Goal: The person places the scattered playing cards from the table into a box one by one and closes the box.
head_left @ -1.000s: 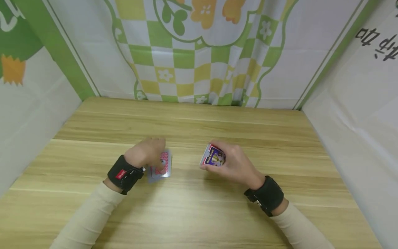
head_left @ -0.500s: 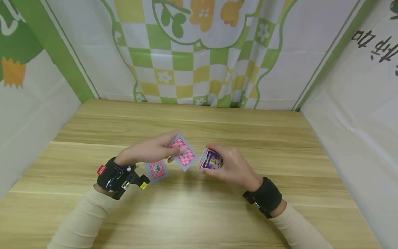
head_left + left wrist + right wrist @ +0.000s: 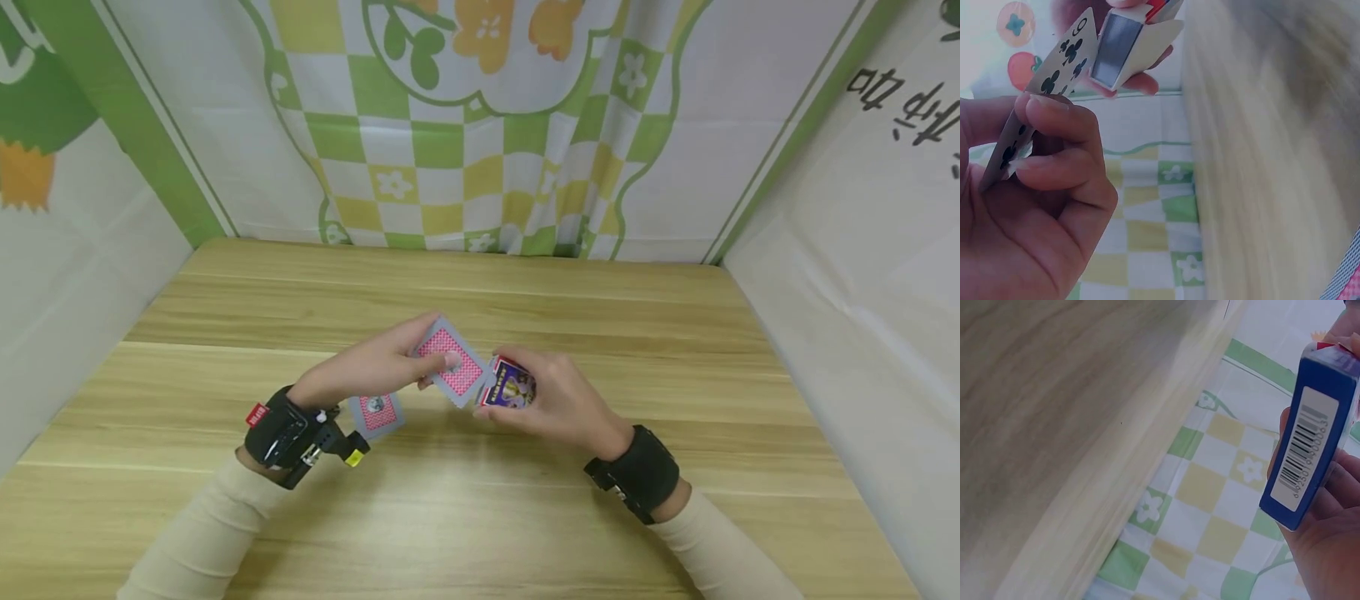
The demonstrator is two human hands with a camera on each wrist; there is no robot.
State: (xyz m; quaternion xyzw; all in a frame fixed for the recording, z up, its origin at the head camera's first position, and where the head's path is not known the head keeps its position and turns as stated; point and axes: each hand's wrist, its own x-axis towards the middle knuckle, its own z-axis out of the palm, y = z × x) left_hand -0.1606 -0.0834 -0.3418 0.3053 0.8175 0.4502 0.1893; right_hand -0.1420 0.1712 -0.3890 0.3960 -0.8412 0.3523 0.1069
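My left hand pinches a playing card between thumb and fingers, its red patterned back up in the head view. In the left wrist view the card's face shows black clubs. The card's right corner is right at the mouth of a card box. My right hand grips that box by its sides, with its open end toward the left hand. A white flap stands out from the box's mouth. From the right wrist, the blue end of the box shows a barcode.
Another red-backed playing card lies on the wooden table, below the left wrist. A green and yellow checked curtain hangs behind the table's far edge. White cloth walls flank both sides.
The left hand has picked up a card from the table and carried it right to the box's mouth. Over the last half second it has moved slightly closer. The right hand has barely moved.
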